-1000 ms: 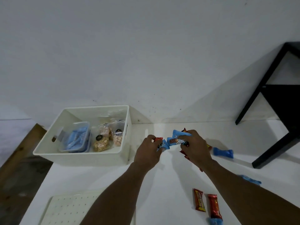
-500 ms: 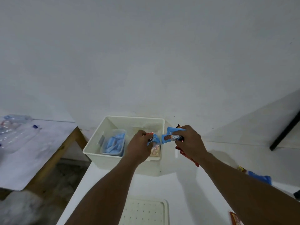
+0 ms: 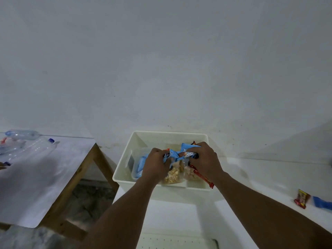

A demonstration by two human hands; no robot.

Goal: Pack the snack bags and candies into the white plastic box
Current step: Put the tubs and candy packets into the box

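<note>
White table (image 3: 251,178) against a bare white wall (image 3: 161,69). Nearest me, below both grips, lies a perforated white lid (image 3: 176,241). My left grip (image 3: 156,165) and right grip (image 3: 206,161), knuckles up and side by side, together pinch blue-wrapped candies (image 3: 177,155); a red candy bar (image 3: 201,175) trails from under the right grip. Directly beneath the grips sits the white plastic box (image 3: 124,166), holding snack bags (image 3: 173,177) and, under the left grip, a clear tub of blue candies (image 3: 141,164). Well right of the right grip lie a red-and-yellow candy (image 3: 302,198) and a blue candy (image 3: 322,203). Far left, plastic bottles (image 3: 36,148) rest on a second table (image 3: 45,177).
</note>
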